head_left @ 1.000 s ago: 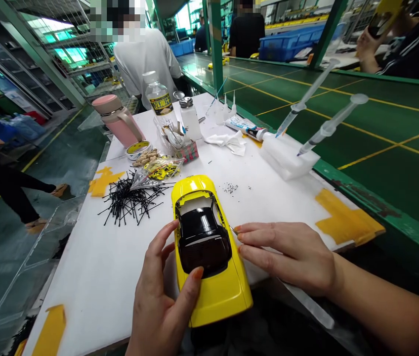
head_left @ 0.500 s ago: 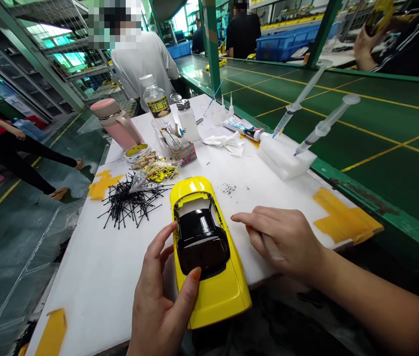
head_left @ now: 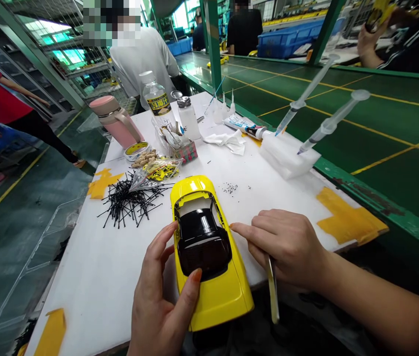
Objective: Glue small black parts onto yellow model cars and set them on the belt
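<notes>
One yellow toy car (head_left: 226,299) on white table (head_left: 98,277), rear past edge; black cabin (head_left: 198,222) apparently seated. Left hand (head_left: 159,296) grips car; right hand (head_left: 283,242), curled round slim tool (head_left: 273,296), beside car. Black specks (head_left: 230,188), sticks (head_left: 125,203) lie loose, presumably unfitted.

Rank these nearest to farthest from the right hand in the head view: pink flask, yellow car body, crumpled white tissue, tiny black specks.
From the right hand:
1. Yellow car body, immediately to its left.
2. Tiny black specks, ahead and slightly left.
3. Crumpled white tissue, beyond the specks.
4. Pink flask, far left.
</notes>
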The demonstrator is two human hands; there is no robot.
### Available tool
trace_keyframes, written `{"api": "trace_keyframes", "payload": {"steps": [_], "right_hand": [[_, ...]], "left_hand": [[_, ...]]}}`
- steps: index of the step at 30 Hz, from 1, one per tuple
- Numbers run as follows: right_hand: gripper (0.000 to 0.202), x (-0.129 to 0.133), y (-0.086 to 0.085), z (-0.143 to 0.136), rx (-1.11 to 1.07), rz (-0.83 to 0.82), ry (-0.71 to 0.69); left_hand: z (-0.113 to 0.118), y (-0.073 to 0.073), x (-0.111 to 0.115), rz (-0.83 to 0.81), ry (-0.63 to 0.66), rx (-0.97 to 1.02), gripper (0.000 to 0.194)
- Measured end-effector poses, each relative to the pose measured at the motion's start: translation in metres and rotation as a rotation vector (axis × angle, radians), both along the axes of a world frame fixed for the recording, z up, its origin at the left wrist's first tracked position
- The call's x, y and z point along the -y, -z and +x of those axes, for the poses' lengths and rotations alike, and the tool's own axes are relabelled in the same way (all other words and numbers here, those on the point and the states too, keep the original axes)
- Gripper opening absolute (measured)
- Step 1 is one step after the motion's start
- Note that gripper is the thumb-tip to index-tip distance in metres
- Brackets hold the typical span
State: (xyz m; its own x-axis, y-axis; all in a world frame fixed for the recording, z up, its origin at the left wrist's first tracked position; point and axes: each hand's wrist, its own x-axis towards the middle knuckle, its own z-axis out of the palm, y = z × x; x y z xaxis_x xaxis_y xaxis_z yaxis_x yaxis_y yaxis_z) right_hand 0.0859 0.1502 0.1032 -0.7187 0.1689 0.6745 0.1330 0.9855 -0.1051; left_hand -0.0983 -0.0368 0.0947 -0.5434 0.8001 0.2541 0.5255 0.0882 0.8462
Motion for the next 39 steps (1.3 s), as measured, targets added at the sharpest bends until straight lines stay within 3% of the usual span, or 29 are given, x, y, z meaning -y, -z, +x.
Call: {"api": "trace_keyframes", "payload": {"steps": [39], "right_hand": [[0.031,-0.0017,0.0040,0.0005,-0.029,-0.091,-0.057]], "left_hand": [[-0.0016,0.0033,0.0004,0.016,0.016,-0.032,0.059]]}}
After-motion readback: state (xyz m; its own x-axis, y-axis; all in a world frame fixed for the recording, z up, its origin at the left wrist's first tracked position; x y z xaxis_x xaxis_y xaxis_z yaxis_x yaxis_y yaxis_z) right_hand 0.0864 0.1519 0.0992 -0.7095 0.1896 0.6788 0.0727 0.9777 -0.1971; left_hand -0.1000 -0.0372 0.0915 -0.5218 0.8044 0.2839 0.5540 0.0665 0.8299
